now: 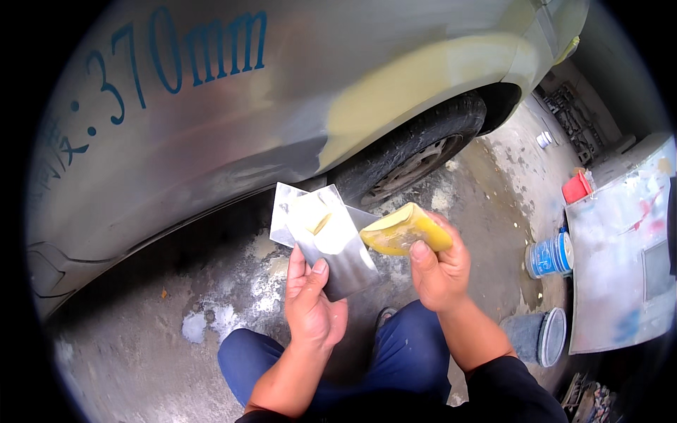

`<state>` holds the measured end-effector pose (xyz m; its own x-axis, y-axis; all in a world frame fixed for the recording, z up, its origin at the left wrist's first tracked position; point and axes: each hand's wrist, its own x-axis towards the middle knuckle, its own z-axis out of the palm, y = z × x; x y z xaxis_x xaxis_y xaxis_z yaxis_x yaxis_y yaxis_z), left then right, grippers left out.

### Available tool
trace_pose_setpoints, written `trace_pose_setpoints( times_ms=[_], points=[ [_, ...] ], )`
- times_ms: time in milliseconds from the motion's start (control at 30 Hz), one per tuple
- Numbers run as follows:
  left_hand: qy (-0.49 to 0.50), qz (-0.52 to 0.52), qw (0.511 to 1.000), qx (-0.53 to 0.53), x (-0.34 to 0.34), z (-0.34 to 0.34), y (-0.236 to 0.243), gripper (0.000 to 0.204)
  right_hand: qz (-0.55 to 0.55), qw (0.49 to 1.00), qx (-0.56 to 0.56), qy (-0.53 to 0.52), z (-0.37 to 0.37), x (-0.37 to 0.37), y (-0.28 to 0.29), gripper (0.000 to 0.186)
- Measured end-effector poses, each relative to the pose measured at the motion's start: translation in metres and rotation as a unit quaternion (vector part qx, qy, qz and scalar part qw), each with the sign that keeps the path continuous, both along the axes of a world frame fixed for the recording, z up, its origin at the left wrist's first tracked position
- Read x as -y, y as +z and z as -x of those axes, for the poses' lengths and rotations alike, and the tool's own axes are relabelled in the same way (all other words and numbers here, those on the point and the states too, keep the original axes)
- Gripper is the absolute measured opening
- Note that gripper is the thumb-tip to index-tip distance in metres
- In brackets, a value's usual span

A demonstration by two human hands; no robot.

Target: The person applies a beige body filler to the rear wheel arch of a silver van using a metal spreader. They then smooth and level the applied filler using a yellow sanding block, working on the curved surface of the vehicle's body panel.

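Bodywork of a sanded grey car panel (211,120) fills the far side of the view, with a broad patch of yellow filler (416,84) spread over the arch above a black tyre (416,151). Stained concrete floor (233,310) lies below, dusted with pale patches. On the right, a loose grey body panel (620,261) marked with paint smears leans near the edge of the view; a red container (577,187) sits at its far corner, a blue-and-white tin (550,255) stands just left of it, and a grey bucket (539,337) sits nearer. A small white pot (544,139) rests farther off on the floor. The person's knees in blue trousers (395,359) come in from the near edge.

Left hand (310,303) holds two flat metal spreader plates (331,240), thumb pressed on the near face and fingers (296,262) behind, pinching them; pale yellow putty (317,220) sits on the upper plate. Right hand (441,264) grips a yellow block smeared with filler (405,229), its fingers curled round the far end and the thumb on top. The block's left tip just touches the edge of the plates, between the two hands and in front of the tyre.
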<state>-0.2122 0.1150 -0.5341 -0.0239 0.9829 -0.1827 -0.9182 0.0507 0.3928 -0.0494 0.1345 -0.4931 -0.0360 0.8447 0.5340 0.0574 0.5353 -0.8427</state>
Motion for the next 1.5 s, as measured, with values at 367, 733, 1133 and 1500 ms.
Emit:
trace_pose_setpoints(
  times_ms=[367, 733, 1133, 1500],
  points=[
    [0.035, -0.017, 0.999, -0.003, -0.004, 0.003, -0.005, 0.050, 0.038, 0.977, 0.205, 0.052, 0.002, 0.014, -0.011, 0.031],
    [0.047, -0.026, 0.999, -0.005, -0.004, 0.005, -0.002, 0.051, -0.207, 0.878, 0.414, -0.124, -0.050, -0.038, 0.035, 0.040],
    [0.055, -0.025, 0.998, -0.027, -0.002, 0.000, -0.004, 0.051, -0.549, 0.590, 0.512, -0.296, -0.038, -0.158, 0.149, 0.034],
    [0.052, -0.025, 0.998, -0.026, -0.010, 0.003, -0.012, 0.052, -0.461, 0.608, 0.578, -0.289, -0.027, -0.151, 0.104, 0.031]
  ],
)
